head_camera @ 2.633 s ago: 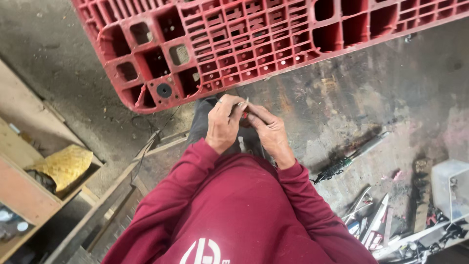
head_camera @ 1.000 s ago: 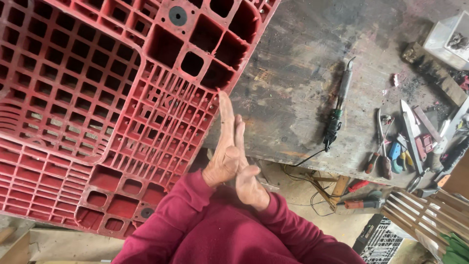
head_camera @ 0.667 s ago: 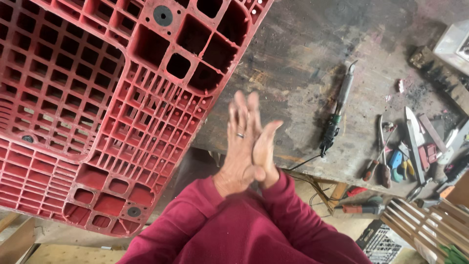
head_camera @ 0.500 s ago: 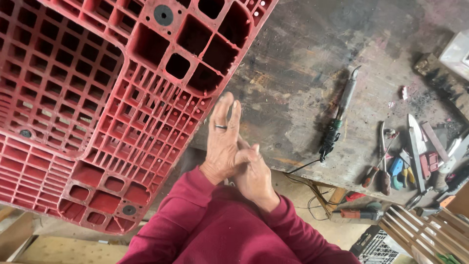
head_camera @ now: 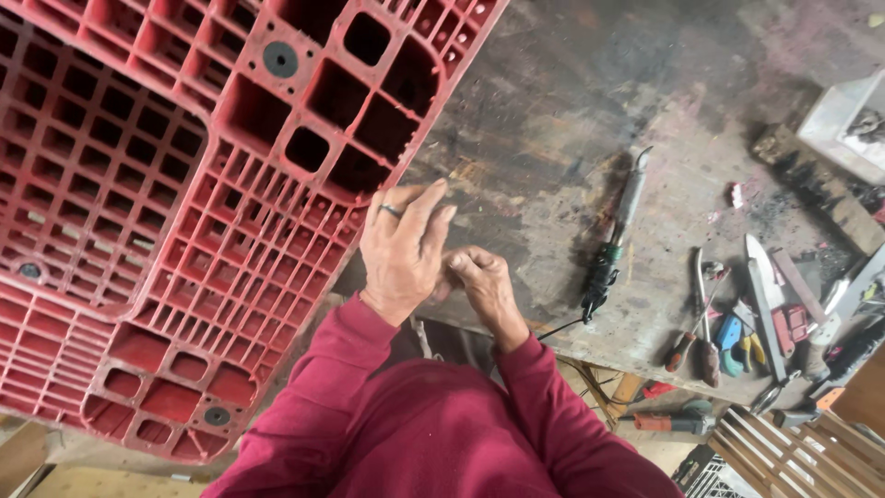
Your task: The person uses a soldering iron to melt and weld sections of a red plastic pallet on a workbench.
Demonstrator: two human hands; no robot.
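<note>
My left hand (head_camera: 401, 249) wears a ring and is raised with its fingers stretched out close together, over the edge of a big red plastic pallet (head_camera: 175, 231). My right hand (head_camera: 481, 288) is curled with its fingertips pressed against the left hand's palm side. I see nothing held between them. Both sleeves are dark red. The hands hover above the front edge of a worn, dark workbench (head_camera: 572, 101).
On the bench to the right lie a slim corded tool (head_camera: 616, 235), a screwdriver (head_camera: 693, 337), blue-handled pliers (head_camera: 733, 334), a blade (head_camera: 761, 295) and small parts. A white plastic box (head_camera: 843, 115) stands far right. Wooden slats (head_camera: 793, 452) and an orange-handled tool (head_camera: 673, 422) sit below.
The hands have been rubbing against each other; the left hand's fingers have come down from pointing upward and the right hand has curled in against it. The view shifted slightly.
</note>
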